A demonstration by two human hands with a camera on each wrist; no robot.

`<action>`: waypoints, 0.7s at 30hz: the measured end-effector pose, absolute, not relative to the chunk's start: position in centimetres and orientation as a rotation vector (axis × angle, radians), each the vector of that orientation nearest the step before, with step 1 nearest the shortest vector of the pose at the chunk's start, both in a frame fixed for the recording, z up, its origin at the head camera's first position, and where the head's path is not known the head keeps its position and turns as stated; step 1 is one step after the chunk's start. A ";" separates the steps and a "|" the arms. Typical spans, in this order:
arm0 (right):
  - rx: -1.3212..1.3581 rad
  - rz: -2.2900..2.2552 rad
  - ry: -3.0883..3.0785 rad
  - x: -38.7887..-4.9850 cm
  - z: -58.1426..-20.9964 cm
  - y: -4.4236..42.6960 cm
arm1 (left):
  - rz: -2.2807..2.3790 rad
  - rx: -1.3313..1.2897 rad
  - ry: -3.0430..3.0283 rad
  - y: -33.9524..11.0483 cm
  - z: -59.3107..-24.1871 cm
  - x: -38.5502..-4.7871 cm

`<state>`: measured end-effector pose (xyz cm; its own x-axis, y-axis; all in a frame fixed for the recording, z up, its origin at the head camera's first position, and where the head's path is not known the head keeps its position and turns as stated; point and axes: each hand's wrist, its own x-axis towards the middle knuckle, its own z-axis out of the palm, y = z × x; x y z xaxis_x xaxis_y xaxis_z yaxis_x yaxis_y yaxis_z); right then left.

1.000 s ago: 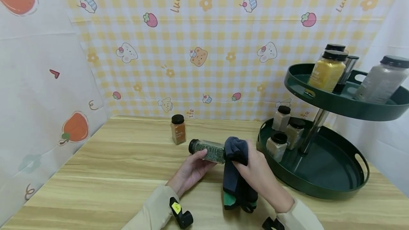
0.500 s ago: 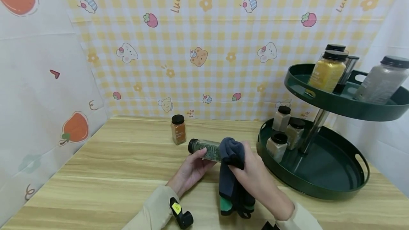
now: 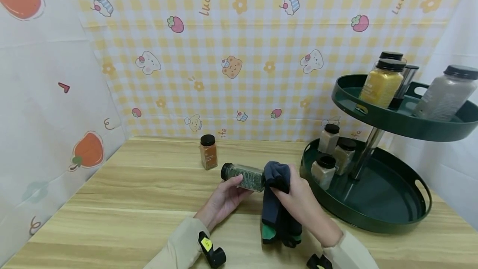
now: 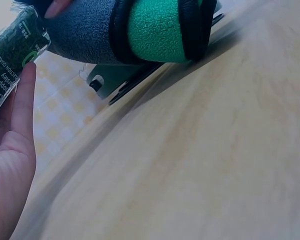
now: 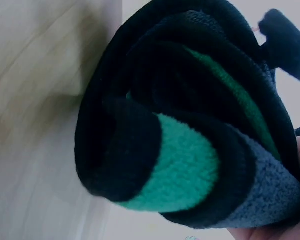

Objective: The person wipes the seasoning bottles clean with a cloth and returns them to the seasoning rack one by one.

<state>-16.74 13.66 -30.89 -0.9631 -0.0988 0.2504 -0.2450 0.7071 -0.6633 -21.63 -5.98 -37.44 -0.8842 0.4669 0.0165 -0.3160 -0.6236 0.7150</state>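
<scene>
My left hand point(image 3: 226, 199) grips a clear spice jar point(image 3: 249, 177) of green dried herbs, tipped on its side with its black lid to the left. In the left wrist view the jar's label point(image 4: 5, 75) partly reads "parsley". With my right hand point(image 3: 298, 196) I hold a bunched grey cloth point(image 3: 277, 175) with black edging and a green side, its top at the jar's base end. Folds of the cloth point(image 5: 185, 165) fill most of the right wrist view and hang down below the hand. Some of my right fingers are hidden behind it.
A jar of orange-brown spice point(image 3: 208, 152) stands upright behind the hands. On the right is a dark green two-tier tray stand point(image 3: 377, 202). Its lower tier holds several small jars point(image 3: 324, 171); a yellow jar point(image 3: 381, 84) and a big grey jar point(image 3: 446, 94) stand above.
The cloth and my right hand slid left over the jar's base end, covering it, then moved back right, so that end shows again. My left hand and the jar stayed almost still.
</scene>
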 end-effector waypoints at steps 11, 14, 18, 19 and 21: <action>0.364 1.125 -2.656 -14.6 -29.2 12.2 | 2.507 0.236 1.027 -5.9 -37.3 -21.6; 0.360 1.090 -2.651 -14.8 -29.4 12.4 | 2.503 0.238 1.029 -5.9 -37.4 -21.7; 0.305 1.059 -2.677 -15.7 -30.1 13.1 | 2.493 0.247 1.021 -5.9 -37.5 -21.7; 0.285 1.058 -2.689 -15.9 -30.3 13.2 | 2.489 0.250 1.019 -6.0 -37.5 -21.7; 0.257 1.060 -2.708 -16.2 -30.5 13.5 | 2.479 0.257 1.023 -6.0 -37.5 -21.6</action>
